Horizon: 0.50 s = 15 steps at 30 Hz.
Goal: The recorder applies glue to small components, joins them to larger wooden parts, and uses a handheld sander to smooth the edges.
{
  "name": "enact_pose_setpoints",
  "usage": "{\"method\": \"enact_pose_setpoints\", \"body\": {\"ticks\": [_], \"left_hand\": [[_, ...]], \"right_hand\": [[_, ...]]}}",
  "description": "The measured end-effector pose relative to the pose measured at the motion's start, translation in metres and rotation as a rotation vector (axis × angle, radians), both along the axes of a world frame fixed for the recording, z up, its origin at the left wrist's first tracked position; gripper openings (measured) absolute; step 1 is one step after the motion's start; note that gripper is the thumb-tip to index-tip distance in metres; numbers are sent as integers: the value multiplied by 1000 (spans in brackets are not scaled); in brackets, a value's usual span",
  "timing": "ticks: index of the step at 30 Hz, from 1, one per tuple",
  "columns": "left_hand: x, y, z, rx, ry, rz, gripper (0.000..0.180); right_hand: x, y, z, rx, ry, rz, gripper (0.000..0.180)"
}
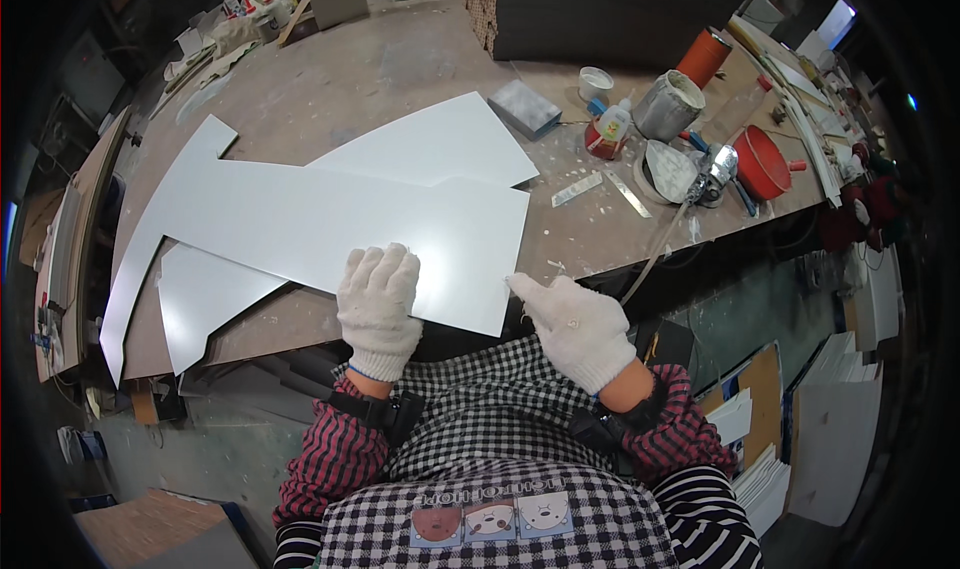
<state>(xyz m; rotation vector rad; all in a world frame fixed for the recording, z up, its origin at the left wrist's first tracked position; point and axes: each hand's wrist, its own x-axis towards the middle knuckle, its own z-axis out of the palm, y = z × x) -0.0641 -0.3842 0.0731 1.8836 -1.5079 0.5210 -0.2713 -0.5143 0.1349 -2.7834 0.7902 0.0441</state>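
Observation:
A white cut-out panel [350,214] with a hooked far-left end lies across the workbench, on top of other white panels [425,139]. My left hand [380,304], in a white knit glove, is closed at the panel's near edge, its fingers bent together over the surface. At the panel's right edge is my right hand [580,331], gloved alike. Its foremost fingertip meets that edge, and the other fingers are folded under. Whatever they may hold is hidden. Another white piece [215,294] shows below the panel on the left.
Right of the panels stand a grey sanding block [524,108], a glue bottle [614,121], a crusted pot [669,107], an orange can [704,57], a red bowl [762,163] and a spray gun [712,174]. Two metal strips [628,195] lie nearer. A dark stack [600,14] sits behind.

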Motion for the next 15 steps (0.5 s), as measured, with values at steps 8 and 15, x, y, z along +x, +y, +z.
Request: {"method": "enact_pose_setpoints", "body": {"ticks": [8, 15], "left_hand": [[0, 2, 0, 4, 4, 5, 36], [-3, 1, 4, 9, -22, 4, 38]], "right_hand": [[-17, 2, -8, 132, -131, 18, 35], [-6, -16, -39, 165, -477, -74, 38]]}}
